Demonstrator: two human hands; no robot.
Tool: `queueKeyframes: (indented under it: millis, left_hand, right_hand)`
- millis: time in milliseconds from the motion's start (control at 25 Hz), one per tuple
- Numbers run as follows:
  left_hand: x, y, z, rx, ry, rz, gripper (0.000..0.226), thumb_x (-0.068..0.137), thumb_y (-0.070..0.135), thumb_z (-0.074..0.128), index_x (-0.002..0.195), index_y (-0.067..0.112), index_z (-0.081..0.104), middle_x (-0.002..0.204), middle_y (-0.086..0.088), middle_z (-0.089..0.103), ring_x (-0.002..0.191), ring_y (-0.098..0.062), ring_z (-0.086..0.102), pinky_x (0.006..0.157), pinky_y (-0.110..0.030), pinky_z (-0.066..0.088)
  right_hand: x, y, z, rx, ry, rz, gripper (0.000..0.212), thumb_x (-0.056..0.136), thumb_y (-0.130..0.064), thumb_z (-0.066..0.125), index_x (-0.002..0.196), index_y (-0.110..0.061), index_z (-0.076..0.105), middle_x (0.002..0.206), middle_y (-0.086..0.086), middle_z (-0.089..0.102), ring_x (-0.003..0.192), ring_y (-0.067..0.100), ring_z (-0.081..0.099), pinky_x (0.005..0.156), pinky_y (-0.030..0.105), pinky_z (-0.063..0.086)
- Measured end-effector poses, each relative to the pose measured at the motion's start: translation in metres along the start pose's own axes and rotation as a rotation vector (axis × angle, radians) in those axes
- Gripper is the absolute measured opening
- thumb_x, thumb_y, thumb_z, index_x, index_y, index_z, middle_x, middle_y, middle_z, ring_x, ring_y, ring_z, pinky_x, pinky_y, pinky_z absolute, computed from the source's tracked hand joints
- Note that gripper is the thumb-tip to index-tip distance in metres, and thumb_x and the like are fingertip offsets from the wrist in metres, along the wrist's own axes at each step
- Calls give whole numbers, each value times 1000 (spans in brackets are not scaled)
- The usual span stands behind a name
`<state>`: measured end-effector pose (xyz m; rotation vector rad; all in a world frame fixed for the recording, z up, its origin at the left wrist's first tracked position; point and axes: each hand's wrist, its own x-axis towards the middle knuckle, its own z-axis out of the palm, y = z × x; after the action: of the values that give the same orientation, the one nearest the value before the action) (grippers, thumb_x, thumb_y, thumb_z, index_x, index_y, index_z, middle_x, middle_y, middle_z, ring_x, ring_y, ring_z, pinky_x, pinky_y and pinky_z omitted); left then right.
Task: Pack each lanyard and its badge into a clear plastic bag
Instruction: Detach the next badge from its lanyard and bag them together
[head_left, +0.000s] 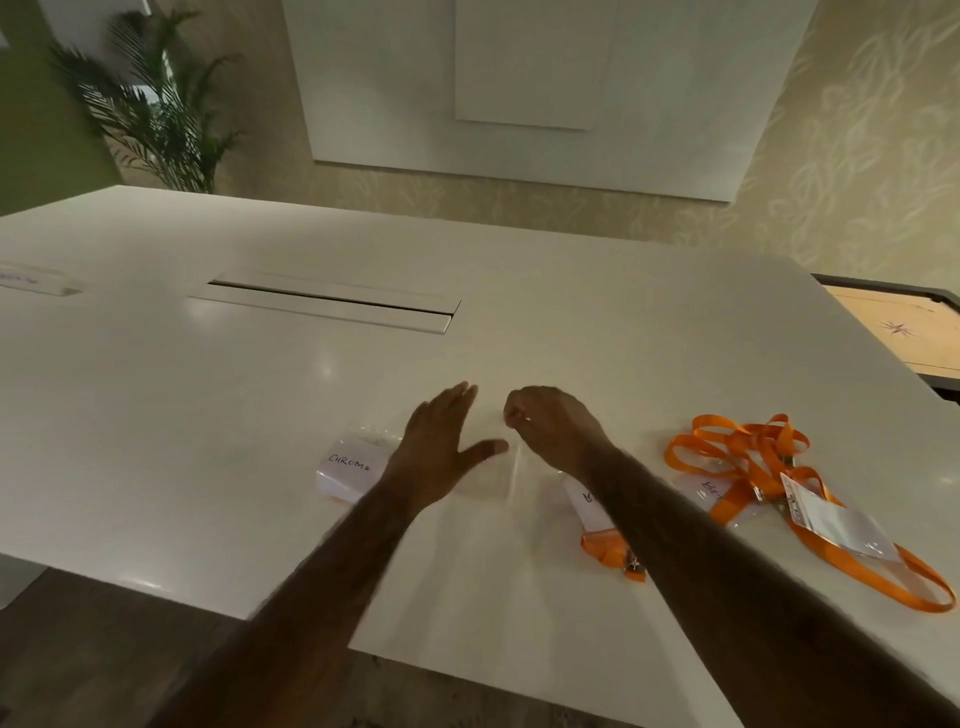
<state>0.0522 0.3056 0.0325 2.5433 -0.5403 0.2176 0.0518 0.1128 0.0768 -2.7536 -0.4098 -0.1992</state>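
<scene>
On the white table (208, 415), my left hand (441, 447) lies flat with fingers straight, pressing on a clear plastic bag (498, 467) that is hard to make out. Just right of it, my right hand (550, 421) has its fingers curled and pinches the bag's far edge. A bagged badge reading "CHROME" (350, 470) lies left of my left wrist. A folded orange lanyard with a white badge (605, 540) lies under my right forearm. Further right sits a tangle of orange lanyards (737, 457) with a clear badge holder (836, 519).
A cable slot with a lid (332, 301) is set in the middle of the table. A small labelled card (31, 283) lies at the far left. A palm plant (150, 104) stands behind the table, and a wooden game board (904, 332) sits off the right edge.
</scene>
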Motion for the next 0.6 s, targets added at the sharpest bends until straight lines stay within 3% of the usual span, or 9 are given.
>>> queueKeyframes:
  millis: [120, 200, 320, 400, 520, 600]
  left_hand:
    - [12, 20, -12, -191, 379, 59, 44, 94, 51, 59, 128, 21, 61, 124, 4, 60, 108, -13, 59, 93, -35, 52]
    - [23, 45, -17, -317, 407, 6, 23, 95, 43, 64, 103, 22, 67, 101, 10, 65, 85, -5, 62, 76, -34, 57]
    - [36, 69, -21, -432, 350, -135, 31, 92, 51, 66, 80, 22, 61, 75, 9, 68, 67, -10, 66, 67, -37, 57]
    - [41, 79, -24, -575, 309, -240, 36, 88, 50, 71, 76, 17, 61, 68, 3, 69, 58, -16, 68, 63, -41, 60]
    - [45, 90, -30, -802, 232, -326, 34, 86, 37, 76, 85, 5, 64, 75, -9, 74, 58, -20, 70, 61, -41, 62]
    - [46, 93, -31, -905, 207, -325, 31, 89, 30, 75, 89, 1, 64, 80, -14, 74, 61, -22, 70, 61, -39, 62]
  right_hand:
    - [7, 5, -25, 252, 71, 141, 12, 92, -17, 60, 88, -20, 71, 84, -10, 69, 77, 12, 65, 68, 29, 52]
    - [8, 10, -40, 402, 96, 177, 6, 89, -13, 67, 86, -14, 72, 81, -4, 71, 76, 16, 68, 71, 32, 55]
    - [6, 11, -51, 510, 67, 176, 6, 88, -6, 68, 84, -9, 71, 81, 3, 74, 72, 19, 71, 73, 37, 59]
    - [4, 10, -54, 533, 68, 164, 9, 88, -4, 68, 81, -9, 69, 81, 5, 74, 68, 18, 69, 71, 37, 58]
    - [3, 9, -58, 595, 95, 154, 8, 87, -2, 67, 80, 0, 67, 77, 14, 74, 65, 21, 67, 67, 40, 55]
    - [2, 8, -63, 675, 97, 168, 15, 91, -7, 67, 82, 5, 68, 79, 19, 73, 64, 20, 65, 59, 29, 51]
